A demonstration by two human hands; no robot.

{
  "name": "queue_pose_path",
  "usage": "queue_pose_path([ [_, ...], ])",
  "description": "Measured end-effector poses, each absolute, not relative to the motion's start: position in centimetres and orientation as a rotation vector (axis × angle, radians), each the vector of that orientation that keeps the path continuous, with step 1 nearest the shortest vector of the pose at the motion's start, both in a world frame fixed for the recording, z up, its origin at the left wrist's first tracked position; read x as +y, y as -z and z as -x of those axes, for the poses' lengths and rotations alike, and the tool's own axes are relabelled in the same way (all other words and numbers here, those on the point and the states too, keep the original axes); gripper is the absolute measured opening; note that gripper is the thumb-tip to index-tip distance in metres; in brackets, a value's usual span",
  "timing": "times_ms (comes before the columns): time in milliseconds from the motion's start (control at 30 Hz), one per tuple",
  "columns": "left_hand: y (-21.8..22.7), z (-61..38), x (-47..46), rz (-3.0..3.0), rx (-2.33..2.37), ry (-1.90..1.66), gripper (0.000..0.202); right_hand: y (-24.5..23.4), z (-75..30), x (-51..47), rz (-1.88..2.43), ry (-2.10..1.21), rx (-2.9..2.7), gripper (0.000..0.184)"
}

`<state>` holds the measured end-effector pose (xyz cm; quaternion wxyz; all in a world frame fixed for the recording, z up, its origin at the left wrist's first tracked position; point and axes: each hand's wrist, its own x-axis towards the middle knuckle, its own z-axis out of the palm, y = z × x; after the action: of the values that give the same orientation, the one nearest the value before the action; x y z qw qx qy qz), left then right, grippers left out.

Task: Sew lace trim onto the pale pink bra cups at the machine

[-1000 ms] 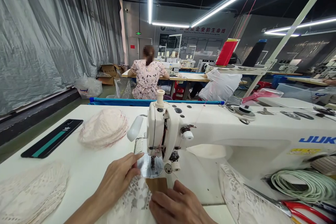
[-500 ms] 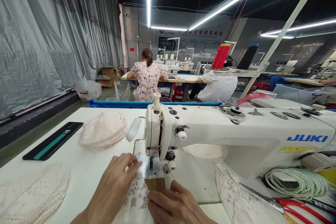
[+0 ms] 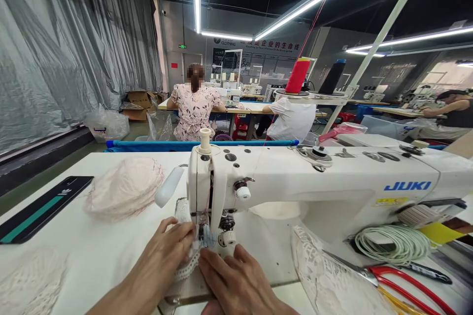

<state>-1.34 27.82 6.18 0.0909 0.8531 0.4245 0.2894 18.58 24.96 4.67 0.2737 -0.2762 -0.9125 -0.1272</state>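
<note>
Lace strip (image 3: 185, 268) lies on table (image 3: 92, 251) under presser foot (image 3: 202, 235) of sewing machine (image 3: 295, 182), long axis approx. 12-to-7 o'clock from foot toward operator. L hand (image 3: 162, 253) flat, fingertips pressing strip from 9 o'clock side. R hand (image 3: 236, 280) flat, fingers spread, pressing from 4 o'clock. Both touch it. L fingertips appear nearer the foot, though view there is crowded. Nothing gripped.

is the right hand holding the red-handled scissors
No, the red-handled scissors lie apart at the far right, while the right hand rests flat beside the lace.
</note>
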Motion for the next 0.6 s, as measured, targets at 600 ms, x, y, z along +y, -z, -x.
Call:
queue_pose_path([
  [600,-4.7,1.0,27.1,-2.966,1.109,-1.006,0.023,-4.8,-18.5,25.4,0.665,0.44,-2.32,0.062],
])
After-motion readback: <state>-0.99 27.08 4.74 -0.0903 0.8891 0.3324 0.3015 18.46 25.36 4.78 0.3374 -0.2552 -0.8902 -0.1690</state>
